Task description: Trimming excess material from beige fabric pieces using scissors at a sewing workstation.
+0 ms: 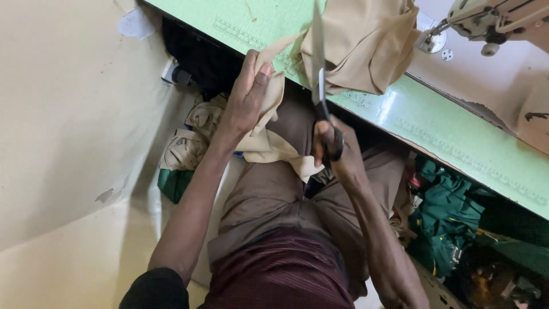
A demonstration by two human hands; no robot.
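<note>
- I'm looking down at a sewing station: a green table (457,143) runs diagonally across the top of the view, a pale wall fills the left side, and a sewing machine (492,20) sits by the table's far right corner.
- A bundle of tan cloth (366,46) is heaped on the table's near edge, and a strip of it hangs off that edge down towards my lap.
- My left hand (249,94) is pinched shut on the hanging strip just below the table's edge, thumb on top, pulling it taut.
- My right hand (334,151) is wrapped around the dark handles of the scissors (320,86); the blades point up beside the strip, and they look nearly together.
- I judge the cloth to be light, soft and limp. It will sag and fold unless held under tension, so the best hold is a firm pinch close to the blades.
- The scissors are stiff and sharp, so I'd keep my left fingers clear of the edge.
- Green fabric scraps (446,212) are piled under the table to the right.
</note>
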